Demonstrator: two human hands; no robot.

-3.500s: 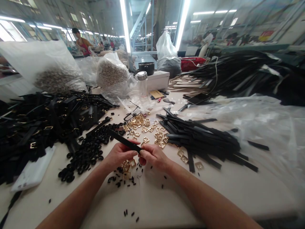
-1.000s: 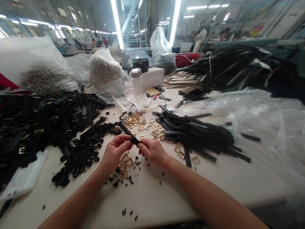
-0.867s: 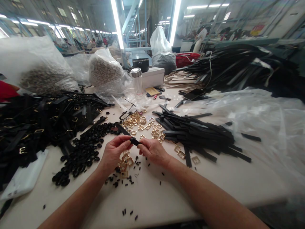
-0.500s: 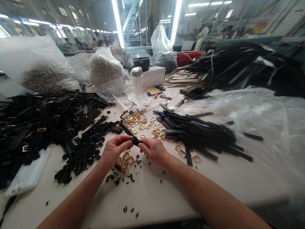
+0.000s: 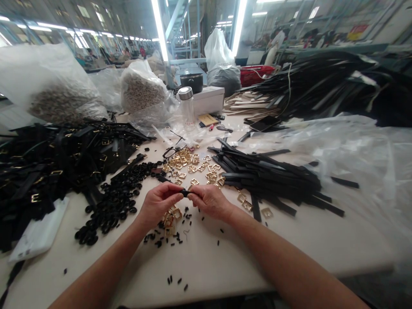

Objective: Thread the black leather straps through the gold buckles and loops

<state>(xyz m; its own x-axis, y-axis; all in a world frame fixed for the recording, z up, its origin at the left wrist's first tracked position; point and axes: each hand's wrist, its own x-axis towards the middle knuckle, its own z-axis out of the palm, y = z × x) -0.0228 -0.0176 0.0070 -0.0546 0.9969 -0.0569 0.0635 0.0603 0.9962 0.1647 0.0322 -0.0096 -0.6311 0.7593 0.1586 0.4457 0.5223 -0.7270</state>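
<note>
Between my two hands, above the middle of the table, is a black strap (image 5: 185,193). My left hand (image 5: 157,202) pinches it with thumb and fingers from the left. From the right, my right hand (image 5: 210,201) grips its other end, the fingertips of both hands nearly meeting. A glint of gold shows by the right fingertips, too small to make out. Gold buckles (image 5: 182,159) lie heaped just beyond the hands, and several more (image 5: 172,219) sit below the left fingers. Small black pieces (image 5: 185,214) are scattered on the table near the wrists.
Black ring-shaped parts (image 5: 119,204) pile up at left, beside black buckled straps (image 5: 64,159). Loose black straps (image 5: 270,178) lie at right, near clear plastic sheeting (image 5: 354,146). Behind stand a glass bottle (image 5: 187,109), a white box (image 5: 209,102) and filled plastic bags (image 5: 141,92).
The strap end that stuck up beyond my fingers is now lower and mostly hidden behind my left hand. Both hands have turned slightly and stay close together.
</note>
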